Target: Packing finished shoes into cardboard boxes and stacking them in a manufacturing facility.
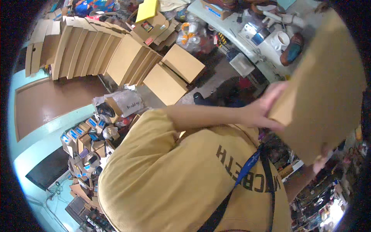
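Note:
I hold a large flat piece of brown cardboard [324, 85] up at the right of the view. My left hand [262, 110] reaches across my mustard-yellow shirt [162, 181] and grips the cardboard's left edge. At the lower edge of the sheet, my right hand [321, 161] shows only as fingertips; the rest of it is hidden behind the cardboard. A blue lanyard [247, 170] hangs across my chest.
A long row of folded brown cardboard boxes [89, 46] leans together at the upper left, with two more flat boxes [170, 77] beside it. A white table [247, 48] carries a white mug [281, 40] and clutter. Several small boxes [85, 139] are piled at the left.

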`<state>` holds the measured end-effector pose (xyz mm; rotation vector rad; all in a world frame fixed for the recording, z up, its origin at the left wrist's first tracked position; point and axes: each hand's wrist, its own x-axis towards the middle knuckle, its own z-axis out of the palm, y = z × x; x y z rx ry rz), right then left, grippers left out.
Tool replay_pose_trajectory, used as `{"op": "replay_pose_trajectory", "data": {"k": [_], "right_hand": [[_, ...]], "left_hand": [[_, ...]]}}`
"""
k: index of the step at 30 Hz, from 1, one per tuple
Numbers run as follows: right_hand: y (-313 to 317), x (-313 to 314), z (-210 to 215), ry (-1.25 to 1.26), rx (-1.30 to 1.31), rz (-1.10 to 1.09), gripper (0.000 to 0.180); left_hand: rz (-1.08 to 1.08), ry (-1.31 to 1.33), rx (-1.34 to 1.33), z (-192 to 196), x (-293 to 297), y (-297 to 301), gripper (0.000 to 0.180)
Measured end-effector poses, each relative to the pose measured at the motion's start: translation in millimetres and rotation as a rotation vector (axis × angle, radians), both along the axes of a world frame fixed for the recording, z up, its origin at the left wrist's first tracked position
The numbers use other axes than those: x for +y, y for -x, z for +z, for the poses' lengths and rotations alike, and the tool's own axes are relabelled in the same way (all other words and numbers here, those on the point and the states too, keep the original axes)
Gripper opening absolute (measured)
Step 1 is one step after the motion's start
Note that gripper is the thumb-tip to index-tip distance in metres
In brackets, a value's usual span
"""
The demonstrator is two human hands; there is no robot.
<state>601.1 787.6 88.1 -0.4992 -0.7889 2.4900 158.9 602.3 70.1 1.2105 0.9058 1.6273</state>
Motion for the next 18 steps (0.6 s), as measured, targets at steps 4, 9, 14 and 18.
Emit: {"op": "replay_pose_trajectory", "data": {"k": [4, 9, 14, 18], "right_hand": [[167.9, -19.5, -88.4, -0.557, -1.209, 0.223, 0.050], [425.6, -140.0, -119.1, -0.479, -0.608, 0.431, 0.074], [536.1, -161.5, -279.8, -0.459, -0.527, 0.776, 0.073], [602.3, -154.7, -359.7, -0.504, -0.456, 0.887, 0.075]], "left_hand": [[0.144, 0.300, -0.378, -26.9, -112.8, 61.8, 0.110], [0.413, 0.707, -1.017, -164.9, -200.1, 79.9, 0.082], [0.677, 0.770, -1.037, -310.7, -253.7, 101.0, 0.081], [0.773, 1.007, -0.845, -307.5, -239.3, 160.2, 0.082]]}}
